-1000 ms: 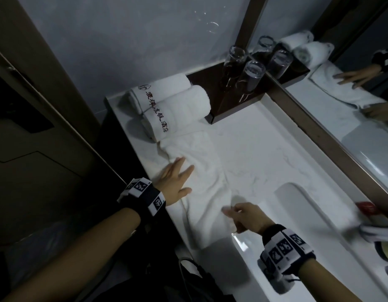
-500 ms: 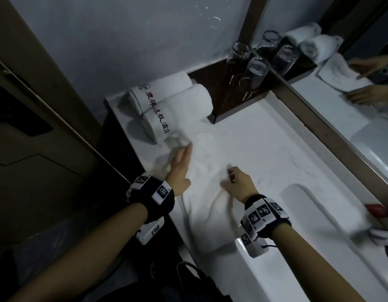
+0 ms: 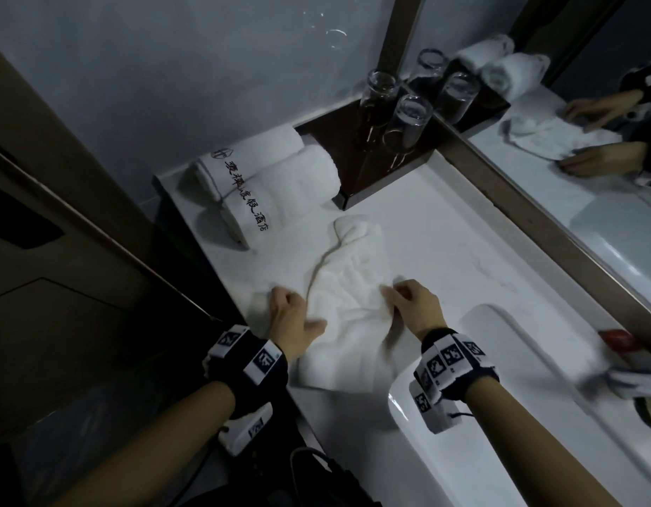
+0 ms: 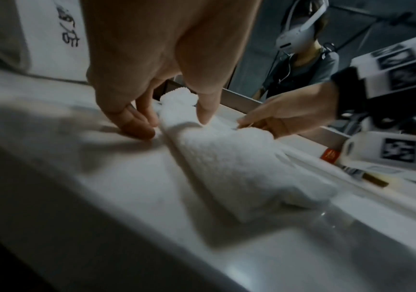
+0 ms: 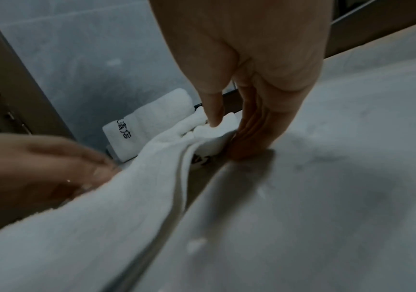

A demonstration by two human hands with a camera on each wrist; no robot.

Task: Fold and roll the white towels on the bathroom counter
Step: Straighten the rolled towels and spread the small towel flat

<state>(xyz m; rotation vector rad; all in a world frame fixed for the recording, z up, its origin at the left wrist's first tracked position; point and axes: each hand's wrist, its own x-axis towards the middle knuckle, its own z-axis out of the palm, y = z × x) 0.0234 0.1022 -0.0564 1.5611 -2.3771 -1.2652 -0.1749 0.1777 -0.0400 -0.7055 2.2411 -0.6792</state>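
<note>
A loose white towel (image 3: 353,287) lies crumpled on the white counter (image 3: 444,243), its far end bunched up. My left hand (image 3: 294,309) is at the towel's left edge; in the left wrist view the left hand (image 4: 171,122) pinches a raised fold of the towel (image 4: 226,158) between thumb and fingers. My right hand (image 3: 397,296) is at the right edge. In the right wrist view the right hand (image 5: 226,130) pinches a corner of the towel (image 5: 151,177). Two rolled white towels (image 3: 280,184) with black lettering lie at the counter's far left corner.
Upturned glasses (image 3: 408,118) stand on a dark wooden tray (image 3: 338,148) behind the towel. A mirror (image 3: 572,199) runs along the right. The sink basin (image 3: 499,397) is just right of my right wrist, with a red item (image 3: 616,338) beyond it.
My left hand went from lying flat on the towel to pinching its left edge. My right hand moved up from the near end to the right edge. The towel's far end bunched up.
</note>
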